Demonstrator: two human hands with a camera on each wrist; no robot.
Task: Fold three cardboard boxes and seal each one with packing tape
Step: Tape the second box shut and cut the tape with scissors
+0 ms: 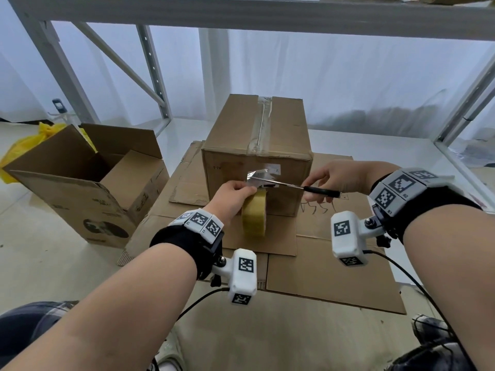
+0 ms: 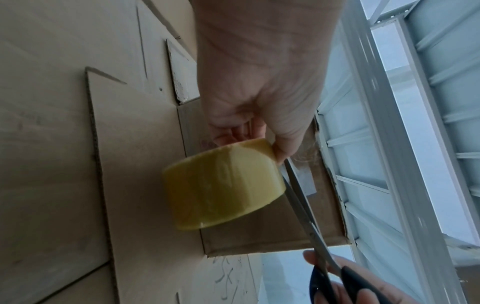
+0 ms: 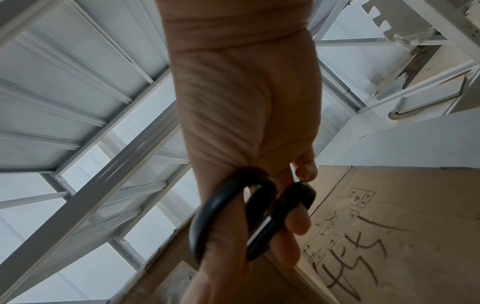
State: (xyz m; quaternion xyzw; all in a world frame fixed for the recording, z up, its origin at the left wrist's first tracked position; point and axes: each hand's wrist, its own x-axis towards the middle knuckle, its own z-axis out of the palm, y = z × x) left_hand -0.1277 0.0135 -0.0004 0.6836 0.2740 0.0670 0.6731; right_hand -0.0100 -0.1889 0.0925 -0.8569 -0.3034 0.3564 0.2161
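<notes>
A closed cardboard box [image 1: 257, 145] stands on flat cardboard sheets [image 1: 321, 274], with clear tape along its top seam and down its front. My left hand [image 1: 235, 194] holds the yellowish tape roll [image 1: 254, 215] by its top, in front of the box; the same roll [image 2: 221, 187] fills the left wrist view. My right hand [image 1: 329, 180] grips black-handled scissors [image 1: 294, 186], their blades meeting at the stretched tape strip [image 1: 255, 175] between roll and box. The scissor handles [image 3: 249, 218] sit around my right fingers.
An open cardboard box [image 1: 88, 183] with raised flaps stands at the left, with a yellow plastic bag [image 1: 29, 145] behind it. Grey metal shelving [image 1: 150, 76] frames the back and the right side. My knees show at the bottom edge.
</notes>
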